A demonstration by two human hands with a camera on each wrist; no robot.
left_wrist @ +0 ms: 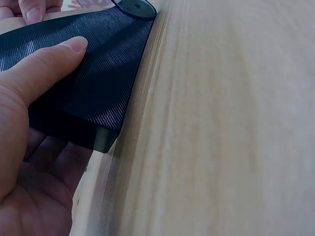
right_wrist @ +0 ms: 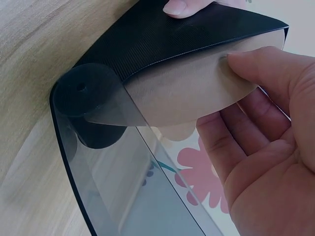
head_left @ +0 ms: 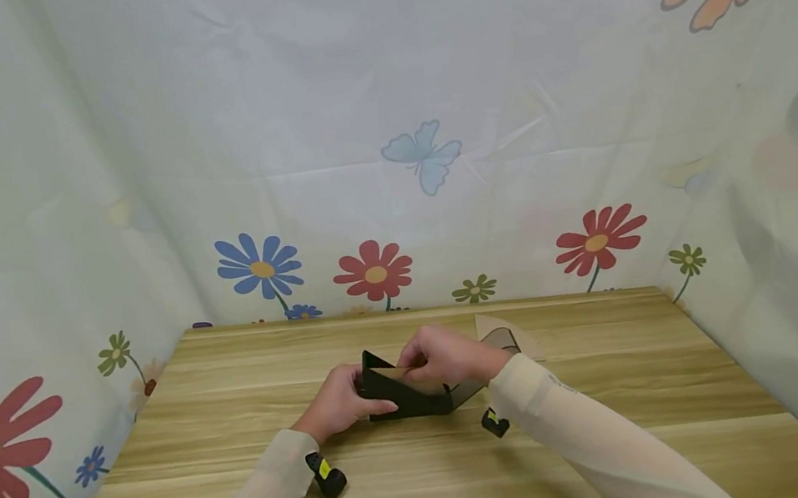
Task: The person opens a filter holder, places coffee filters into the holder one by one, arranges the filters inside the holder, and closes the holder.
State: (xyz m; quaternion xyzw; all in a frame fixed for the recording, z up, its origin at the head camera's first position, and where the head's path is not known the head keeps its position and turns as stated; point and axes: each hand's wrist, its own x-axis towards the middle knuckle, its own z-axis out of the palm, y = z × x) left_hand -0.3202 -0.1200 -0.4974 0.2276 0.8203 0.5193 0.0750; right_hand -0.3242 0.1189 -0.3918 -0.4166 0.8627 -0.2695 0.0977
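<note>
A black ribbed filter holder [head_left: 407, 401] with a hinged, smoky see-through lid [right_wrist: 162, 206] stands on the wooden table, its lid swung open to the right. My left hand [head_left: 336, 404] grips the holder's left end, thumb [left_wrist: 59, 56] across the ribbed front and fingers behind. With thumb and fingers, my right hand [head_left: 451, 356] pinches brown paper coffee filters [right_wrist: 182, 98] at the holder's open top. Their curved edge shows past the black wall; the lower part is hidden inside.
Behind the right wrist, another tan paper piece [head_left: 528, 343] lies on the wooden table [head_left: 614, 389], partly covered by the lid. A white curtain [head_left: 322, 124] printed with flowers and butterflies surrounds the table's back and sides. Small black wrist cameras [head_left: 328, 477] hang below both cuffs.
</note>
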